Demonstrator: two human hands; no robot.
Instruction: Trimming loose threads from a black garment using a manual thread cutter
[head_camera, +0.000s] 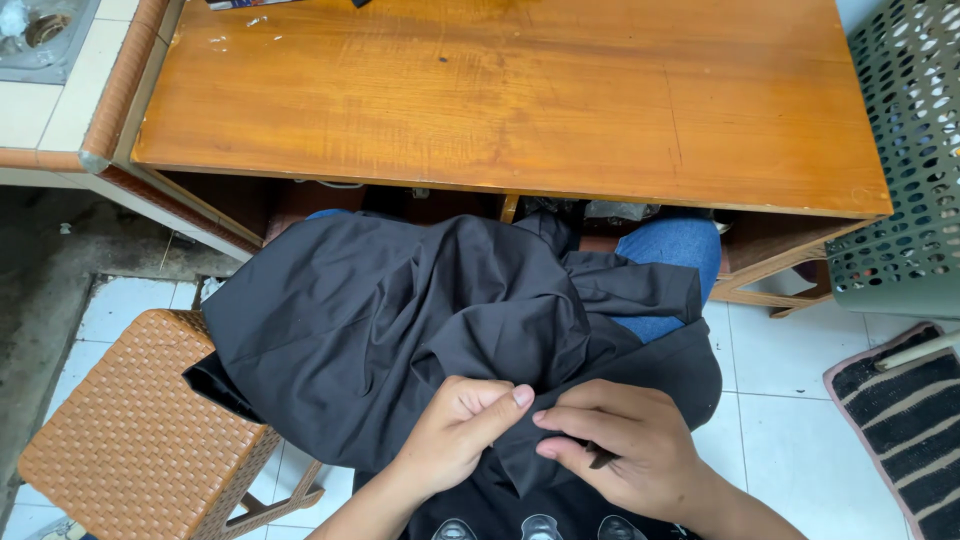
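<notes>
Head view, looking straight down over the lap.

Crumpled black woven cloth garment (400, 320) lies heaped across the person's knees, below the near edge of the orange-brown varnished wooden bench (520, 100). A patch of blue denim trouser leg (680, 250) shows past the cloth's far right corner.

Left hand (455, 430): fingers curled in, thumb pressed toward the forefinger, pinching a fold of the black cloth at its near edge. Right hand (625, 445): fingers bent and drawn together, tips pressed on the same fold, just beside the left thumb. The two hands nearly touch, thumb tip to fingertips. A thin dark sliver shows under the right palm (possibly a small tool or a thread end; too small and shadowed to tell).

Key relation: the bulk of the cloth lies far and to the left of both hands, spreading toward the bench; only a narrow tongue of it runs near, between the wrists. The pinched fold runs roughly near-to-far. Both hands are on it; the left is nearer the main heap.

Around: brown woven rattan stool (130, 430) at near left, its corner under the cloth's left edge. Grey-green perforated plastic basket (905, 160) at far right. Black-and-pale striped floor mat (900, 420) at near right, on white floor tiles (790, 370).
</notes>
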